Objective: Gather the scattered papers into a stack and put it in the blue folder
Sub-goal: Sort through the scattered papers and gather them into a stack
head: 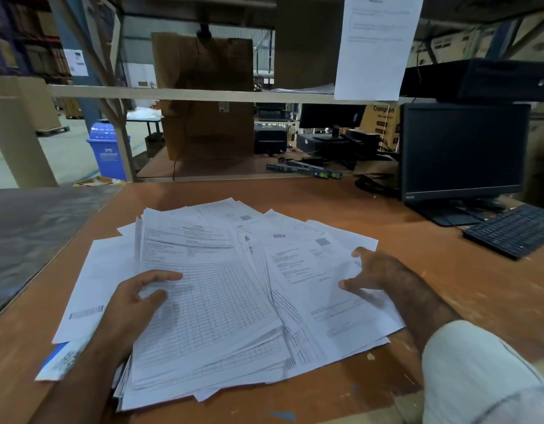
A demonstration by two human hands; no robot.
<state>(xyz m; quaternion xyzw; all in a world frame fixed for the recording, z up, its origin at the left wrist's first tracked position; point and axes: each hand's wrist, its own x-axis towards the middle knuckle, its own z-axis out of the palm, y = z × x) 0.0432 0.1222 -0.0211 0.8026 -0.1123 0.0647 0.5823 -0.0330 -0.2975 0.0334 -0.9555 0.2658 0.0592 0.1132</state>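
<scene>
Two hands (136,301) (371,273) on papers (221,301) | blue folder (52,358) probably beneath

Item one, papers (221,289): I am seeing white printed sheets, many bearing ruled grids and form text, lying fanned and overlapping in a loose, uneven heap on the table; edges are sticking out at differing angles, and one sheet at the left is showing a barcode. Item two, blue folder (54,356): only a blue corner is peeking out beneath the heap's lower left edge.
</scene>
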